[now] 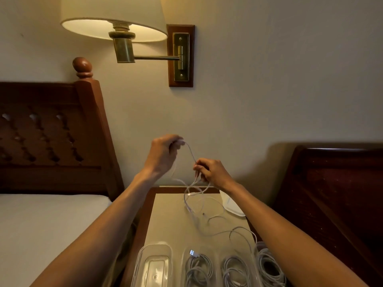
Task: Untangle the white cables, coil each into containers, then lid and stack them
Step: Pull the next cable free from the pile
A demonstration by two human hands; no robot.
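Head view, nearest me at 6 o'clock: four clear containers in a row on the nightstand (pixel 165 220). The leftmost container (pixel 154 264) holds no cable; the second container (pixel 198 268) has a coiled white cable with its USB plug (pixel 193 253) showing at its far end, the third container (pixel 235 270) holds another coil, and at 5 o'clock my right forearm partly covers the fourth coil (pixel 269 266), so I cannot tell its container's edges. Beyond them a loose white cable (pixel 199 206) trails across the tabletop in tangled loops and rises to my hands. At 3 o'clock from that tangle a white lid (pixel 232 206) lies near the table's right edge, partly under my right wrist. Further out, my right hand (pixel 211 171) pinches the cable between curled fingers, just above the far edge of the table. My left hand (pixel 163 154), at its 10 o'clock and higher, grips the same cable in curled fingers, a strand running taut between both. To the far left is the bed (pixel 41 220) with its dark wooden headboard (pixel 51 137); at 12 o'clock the wall lamp (pixel 116 27) is lit
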